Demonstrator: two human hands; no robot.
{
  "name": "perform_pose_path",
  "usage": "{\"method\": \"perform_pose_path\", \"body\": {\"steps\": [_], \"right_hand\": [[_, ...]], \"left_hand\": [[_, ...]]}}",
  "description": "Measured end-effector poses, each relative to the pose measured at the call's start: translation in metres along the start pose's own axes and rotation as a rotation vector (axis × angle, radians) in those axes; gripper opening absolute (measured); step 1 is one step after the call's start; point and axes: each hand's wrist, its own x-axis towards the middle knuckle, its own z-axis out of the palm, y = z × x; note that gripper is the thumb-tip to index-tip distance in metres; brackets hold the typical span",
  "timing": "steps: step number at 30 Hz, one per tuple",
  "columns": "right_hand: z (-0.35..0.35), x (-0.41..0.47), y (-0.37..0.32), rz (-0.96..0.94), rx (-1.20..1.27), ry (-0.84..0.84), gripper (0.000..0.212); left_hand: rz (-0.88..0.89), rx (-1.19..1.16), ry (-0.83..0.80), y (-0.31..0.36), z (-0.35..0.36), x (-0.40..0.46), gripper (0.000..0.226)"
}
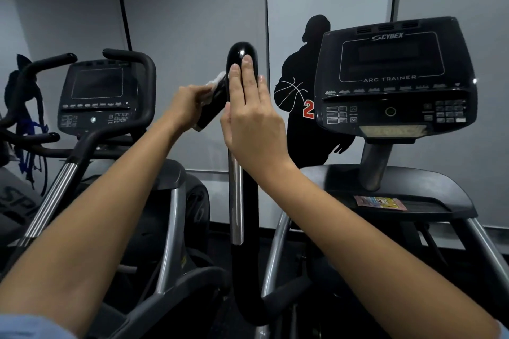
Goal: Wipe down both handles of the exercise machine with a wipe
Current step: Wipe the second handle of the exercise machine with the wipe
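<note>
Steadying works best if the right hand (249,115) keeps flat, straight fingers on the handle (242,58) while the left hand (187,103), pinching the wipe (216,82), rubs all round it.

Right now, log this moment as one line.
left hand: rubs wipe on handle | right hand: flat on handle

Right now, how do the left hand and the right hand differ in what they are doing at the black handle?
The left hand has its fingers curled around a white wipe, pressing it to the left side of the handle; the right hand holds nothing. The left hand's fingers are bent, the right hand's are straight and lie flat on the handle's front, pointing up. The left hand sits lower and off to the side. Both touch the same upright handle.
</note>
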Motion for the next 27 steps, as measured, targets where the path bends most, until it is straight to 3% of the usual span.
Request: {"method": "perform_pose_path", "body": {"steps": [7, 10, 13, 16, 19, 21, 24, 27], "right_hand": [[0.000, -0.001, -0.001, 0.010, 0.008, 0.004, 0.054], [-0.001, -0.001, 0.000, 0.012, 0.010, -0.012, 0.054], [-0.006, -0.001, -0.001, 0.017, -0.015, -0.036, 0.052], [-0.021, 0.007, -0.002, 0.002, -0.006, -0.039, 0.044], [-0.041, 0.028, -0.006, -0.047, 0.135, -0.019, 0.034], [-0.050, 0.042, -0.012, -0.079, 0.235, -0.111, 0.047], [-0.043, 0.064, -0.018, 0.029, 0.457, -0.309, 0.061], [-0.037, 0.076, -0.018, 0.130, 0.698, -0.180, 0.026]], "left_hand": [[-0.084, 0.094, -0.044, -0.039, -0.014, -0.030, 0.047], [-0.106, 0.237, -0.095, -0.042, -0.017, -0.031, 0.049], [-0.106, 0.294, 0.026, -0.035, -0.022, -0.041, 0.038], [0.045, 0.176, 0.294, -0.020, -0.031, -0.056, 0.029], [0.135, -0.173, 0.460, 0.004, -0.042, -0.065, 0.018], [0.204, -0.352, 0.547, 0.025, -0.048, -0.064, 0.012], [0.232, -0.506, 0.631, 0.052, -0.054, -0.054, 0.011], [0.260, -0.544, 0.626, 0.064, -0.053, -0.045, 0.011]]}}
